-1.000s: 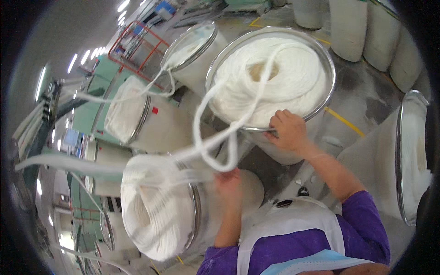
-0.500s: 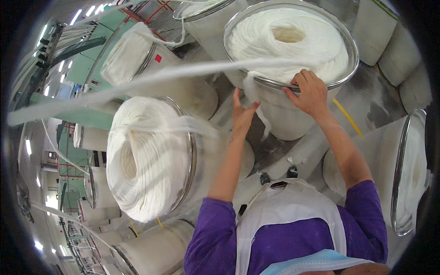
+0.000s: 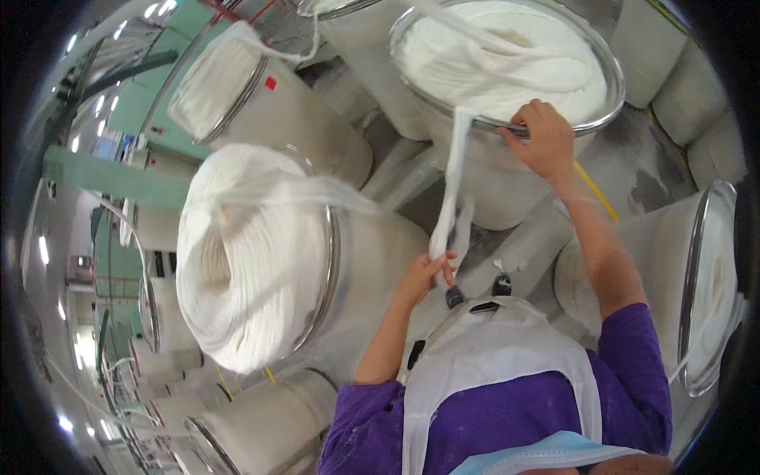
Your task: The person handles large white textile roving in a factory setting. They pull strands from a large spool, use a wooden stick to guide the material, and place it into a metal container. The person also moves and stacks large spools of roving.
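Note:
A large cylindrical can [image 3: 507,186] with a shiny metal rim stands in front of me, filled with coiled white fibre sliver [image 3: 443,71]. My right hand [image 3: 546,142] grips that rim at its near side, thumb and fingers wrapped over the metal. One sliver end [image 3: 453,182] hangs over the rim to the left of this hand and runs down toward me. Lower down, my left hand [image 3: 427,277] is closed on the hanging sliver, in front of my apron. Another strand of sliver lies loosely across the top of the coil.
To the left, a second can [image 3: 372,245] carries a bulging sliver coil [image 3: 253,261], with a strand trailing over it. Another filled can [image 3: 309,127] stands behind it. A can [image 3: 633,269] is close on my right. Green machinery [image 3: 127,178] lines the far left.
My left hand has come down toward me, closing on the hanging sliver and drawing it down. The long strand in the air has dropped onto the coil. My right hand stays at the rim.

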Demonstrator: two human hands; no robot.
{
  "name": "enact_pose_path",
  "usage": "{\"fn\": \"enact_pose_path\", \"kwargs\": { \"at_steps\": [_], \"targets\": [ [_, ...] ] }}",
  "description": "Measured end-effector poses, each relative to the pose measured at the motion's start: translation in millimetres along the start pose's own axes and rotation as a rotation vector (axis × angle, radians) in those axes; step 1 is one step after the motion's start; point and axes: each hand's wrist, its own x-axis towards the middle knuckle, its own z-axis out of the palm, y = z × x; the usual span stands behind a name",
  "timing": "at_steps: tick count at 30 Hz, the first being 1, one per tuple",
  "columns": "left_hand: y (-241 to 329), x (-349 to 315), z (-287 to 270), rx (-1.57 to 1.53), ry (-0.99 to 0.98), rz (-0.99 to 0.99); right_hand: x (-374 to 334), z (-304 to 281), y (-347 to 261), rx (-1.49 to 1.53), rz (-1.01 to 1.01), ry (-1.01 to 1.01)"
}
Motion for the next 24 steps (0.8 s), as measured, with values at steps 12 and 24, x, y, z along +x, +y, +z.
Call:
{"fn": "enact_pose_path", "kwargs": {
  "at_steps": [12,24],
  "targets": [
    [-26.7,-76.0,-15.9,0.726,0.251,0.04,-93.3,44.8,-159.4,0.559,-0.666,-0.859],
    [15.0,-44.5,43.6,-0.72,-0.076,0.163,-59.6,-19.1,-129.9,0.695,-0.235,-0.71]
  ]
}}
